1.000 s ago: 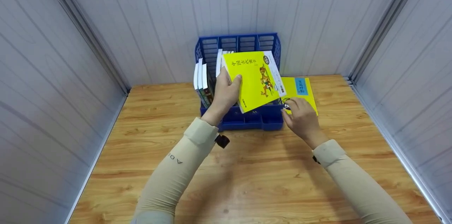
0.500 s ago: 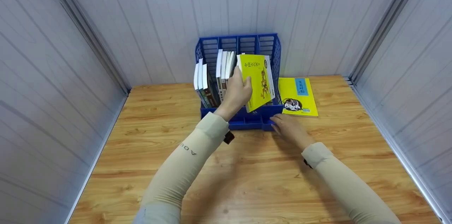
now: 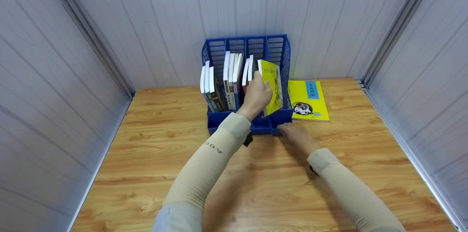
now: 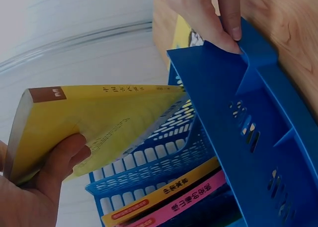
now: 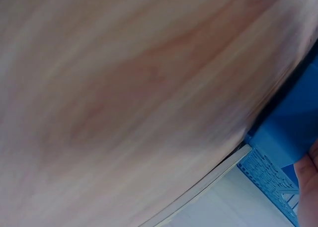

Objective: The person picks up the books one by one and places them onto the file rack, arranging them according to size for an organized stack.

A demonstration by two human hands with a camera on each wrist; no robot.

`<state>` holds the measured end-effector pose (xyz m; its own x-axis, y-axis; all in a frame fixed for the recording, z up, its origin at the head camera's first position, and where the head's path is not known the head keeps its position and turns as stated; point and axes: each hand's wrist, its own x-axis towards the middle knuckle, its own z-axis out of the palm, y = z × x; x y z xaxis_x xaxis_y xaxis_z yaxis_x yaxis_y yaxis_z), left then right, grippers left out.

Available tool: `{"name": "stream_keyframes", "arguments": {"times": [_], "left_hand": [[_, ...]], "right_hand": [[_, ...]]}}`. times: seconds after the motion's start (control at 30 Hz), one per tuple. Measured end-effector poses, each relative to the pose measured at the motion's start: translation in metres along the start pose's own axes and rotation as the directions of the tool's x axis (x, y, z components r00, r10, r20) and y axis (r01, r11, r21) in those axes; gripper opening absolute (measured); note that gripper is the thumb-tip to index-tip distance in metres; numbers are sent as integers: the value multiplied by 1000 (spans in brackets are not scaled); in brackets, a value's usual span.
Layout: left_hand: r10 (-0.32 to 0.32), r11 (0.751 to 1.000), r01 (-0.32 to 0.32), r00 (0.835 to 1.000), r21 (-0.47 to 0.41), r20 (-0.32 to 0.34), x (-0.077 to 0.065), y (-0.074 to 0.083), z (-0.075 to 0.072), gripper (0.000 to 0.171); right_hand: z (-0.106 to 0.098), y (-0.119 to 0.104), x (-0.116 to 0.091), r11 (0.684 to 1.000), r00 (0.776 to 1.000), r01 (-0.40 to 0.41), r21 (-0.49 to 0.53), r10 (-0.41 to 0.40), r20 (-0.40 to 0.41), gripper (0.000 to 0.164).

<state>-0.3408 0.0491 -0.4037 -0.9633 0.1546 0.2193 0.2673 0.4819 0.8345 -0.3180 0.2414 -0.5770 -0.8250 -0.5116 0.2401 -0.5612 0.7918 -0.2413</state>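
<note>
My left hand grips a yellow paperback book by its spine side, thumb and fingers on opposite faces. The book stands tilted, its lower end at the right-hand compartment of a blue desktop book rack. The left wrist view shows the book's spine, with the lower tip overlapping the rack's perforated side. At the rack's front right corner, my right hand pinches the edge of the small front tray; the left wrist view shows its thumb and fingers there.
Books fill the rack's left, second and third compartments, including a pink-spined book. Another yellow book lies flat right of the rack. A panel wall stands close behind; wooden tabletop extends in front.
The left hand carried the yellow book rightward, turning it more upright toward the right compartment. The right hand moved from beside the book down to the rack's front corner and took hold there.
</note>
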Motion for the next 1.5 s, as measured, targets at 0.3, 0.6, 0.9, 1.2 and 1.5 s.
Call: {"name": "stream_keyframes", "arguments": {"times": [0.3,0.6,0.9,1.2,1.5], "left_hand": [[-79,996,79,997,-30,12,22,0,3,40],[-166,986,166,983,1,80,57,-17,11,57],[-172,983,166,981,71,86,68,-27,18,50],[-204,976,191,968,101,144,71,-30,23,81],[-282,949,234,930,209,237,76,-47,38,100]], "right_hand": [[1,-1,5,999,1000,18,-32,-18,15,19],[2,-2,7,997,998,-19,-72,24,67,21],[1,-6,6,996,995,-32,-86,39,90,27],[-2,-5,5,993,997,-11,-121,21,76,23],[5,1,1,991,999,46,-125,-48,-16,18]]}}
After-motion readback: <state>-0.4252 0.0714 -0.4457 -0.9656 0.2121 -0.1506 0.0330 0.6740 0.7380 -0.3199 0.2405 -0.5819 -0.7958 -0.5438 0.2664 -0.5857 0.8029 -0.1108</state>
